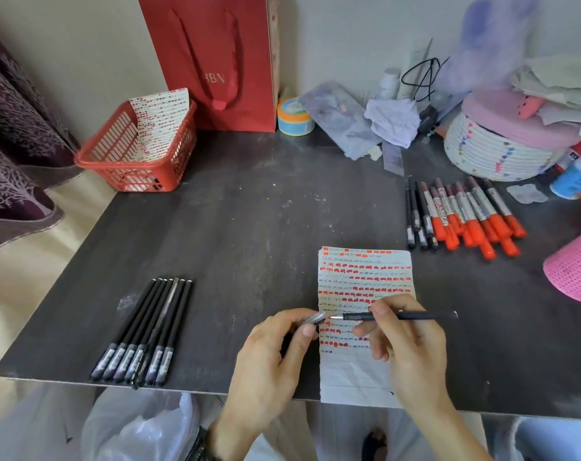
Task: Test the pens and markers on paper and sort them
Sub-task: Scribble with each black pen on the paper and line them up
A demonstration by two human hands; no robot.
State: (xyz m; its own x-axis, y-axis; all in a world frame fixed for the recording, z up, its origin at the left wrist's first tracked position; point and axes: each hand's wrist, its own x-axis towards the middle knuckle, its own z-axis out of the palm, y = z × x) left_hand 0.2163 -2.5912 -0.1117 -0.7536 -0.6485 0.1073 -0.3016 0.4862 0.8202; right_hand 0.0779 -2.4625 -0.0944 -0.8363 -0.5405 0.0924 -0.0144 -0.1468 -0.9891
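Note:
A lined test paper (pixel 359 371) covered in orange marks and scribbles lies at the table's front edge. Over it, my right hand (pixel 412 347) grips a black pen (pixel 415 316) lying level, its bare tip pointing left. My left hand (pixel 269 364) pinches the pen's clear cap (pixel 315 317) just off that tip. Several black pens (pixel 146 331) lie side by side at the front left. At the right lies a group of orange-capped markers (pixel 475 214) with three black pens (pixel 418 214) beside them.
A red basket (pixel 116 158) holding a marked sheet stands at the back left, a red gift bag (pixel 216 61) behind it. A woven basket (pixel 495 151), tape roll, crumpled paper and bottles crowd the back right. A pink basket (pixel 575 271) lies at the right edge.

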